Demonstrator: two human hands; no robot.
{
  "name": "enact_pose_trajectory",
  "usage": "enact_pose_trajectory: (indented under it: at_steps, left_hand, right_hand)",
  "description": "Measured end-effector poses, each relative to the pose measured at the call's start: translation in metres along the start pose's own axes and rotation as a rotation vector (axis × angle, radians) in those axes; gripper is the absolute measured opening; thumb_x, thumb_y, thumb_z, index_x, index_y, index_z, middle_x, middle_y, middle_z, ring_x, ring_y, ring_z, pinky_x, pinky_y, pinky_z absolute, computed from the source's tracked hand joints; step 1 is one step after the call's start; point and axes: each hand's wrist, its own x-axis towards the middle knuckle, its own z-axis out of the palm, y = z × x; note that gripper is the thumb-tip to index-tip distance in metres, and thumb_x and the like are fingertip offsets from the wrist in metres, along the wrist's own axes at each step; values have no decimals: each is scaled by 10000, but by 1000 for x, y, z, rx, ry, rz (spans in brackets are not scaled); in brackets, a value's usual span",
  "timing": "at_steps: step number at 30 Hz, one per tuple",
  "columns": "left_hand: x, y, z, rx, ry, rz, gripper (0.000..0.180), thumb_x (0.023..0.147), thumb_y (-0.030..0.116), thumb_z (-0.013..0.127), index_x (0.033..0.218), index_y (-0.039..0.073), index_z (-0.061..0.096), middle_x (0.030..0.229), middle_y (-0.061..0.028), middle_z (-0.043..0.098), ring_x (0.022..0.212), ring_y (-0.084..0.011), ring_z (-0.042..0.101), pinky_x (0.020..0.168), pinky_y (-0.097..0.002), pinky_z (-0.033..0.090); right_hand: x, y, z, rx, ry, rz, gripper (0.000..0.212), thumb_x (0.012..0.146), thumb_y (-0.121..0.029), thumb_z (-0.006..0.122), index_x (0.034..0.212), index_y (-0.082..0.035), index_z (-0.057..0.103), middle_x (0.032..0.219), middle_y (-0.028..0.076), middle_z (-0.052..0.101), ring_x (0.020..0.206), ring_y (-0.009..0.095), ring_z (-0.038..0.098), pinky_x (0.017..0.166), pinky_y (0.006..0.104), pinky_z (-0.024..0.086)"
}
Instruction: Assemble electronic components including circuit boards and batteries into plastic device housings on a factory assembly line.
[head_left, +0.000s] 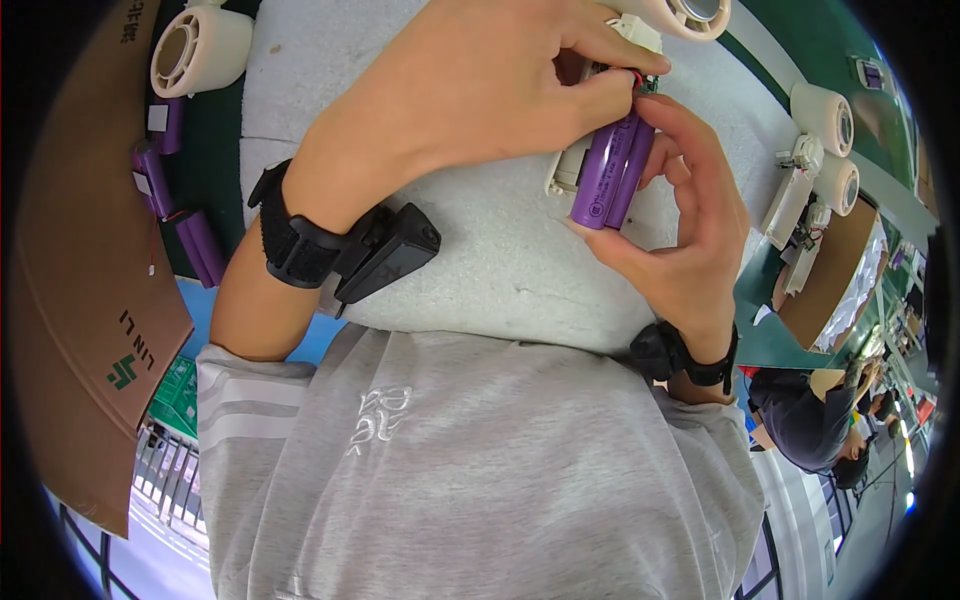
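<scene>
A purple two-cell battery pack (610, 175) is held upright in my right hand (695, 210), its thumb at the lower end and the index finger near the upper end. Behind the pack is a cream plastic housing (562, 172), mostly covered. My left hand (500, 85) reaches across from the left, with thumb and index finger pinched at the pack's upper end. A short red wire (638, 76) and part of a circuit board show at those fingertips; what exactly they grip is hidden. A round cream head part (690, 14) lies just beyond the hands.
White foam padding (450, 270) lies under the hands. At left are purple battery packs (200, 245), another round cream part (202, 52) and a large cardboard box (90, 270). Cream housings (795, 195) and an open carton (825, 290) stand at right. A person (810, 415) sits farther right.
</scene>
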Motion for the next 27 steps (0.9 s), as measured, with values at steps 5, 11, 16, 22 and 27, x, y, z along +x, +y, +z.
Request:
enact_pose_trajectory:
  at_steps: [5,11,16,22,27]
  left_hand:
    - [0,1,0,-1,-1,-28,187,783,77,621,934,-7,694,797,-176,652,553,-278,611,541,-308,490]
    - [-1,2,0,25,-2,-31,191,777,78,624,933,-7,695,800,-171,654,555,-269,616,540,-304,490]
    - [-1,0,1,1,6,-36,194,774,74,624,934,-7,698,804,-179,661,557,-261,625,542,-297,492]
    - [-4,-3,5,-39,34,-37,197,778,80,632,940,-7,702,799,-185,668,559,-246,633,546,-288,494]
    - [3,11,-6,-301,-76,-427,214,788,89,648,971,-6,704,789,-202,672,565,-207,639,554,-276,495]
  right_hand:
    - [1,-2,3,-57,8,32,726,587,11,811,1249,18,513,1257,124,536,833,138,521,784,268,480]
    - [2,-9,4,-190,49,-40,654,574,-12,840,1175,13,585,1247,138,540,896,161,584,797,299,517]
    - [1,-9,3,-200,89,-45,521,563,-37,857,1042,9,658,1242,164,574,956,207,639,794,312,543]
    - [-3,-7,2,-286,91,-134,456,556,-51,864,968,12,677,1211,191,617,922,230,664,764,302,553]
    - [-1,-2,4,-328,106,-191,392,554,-58,869,881,13,666,1193,208,628,860,220,672,721,295,553]
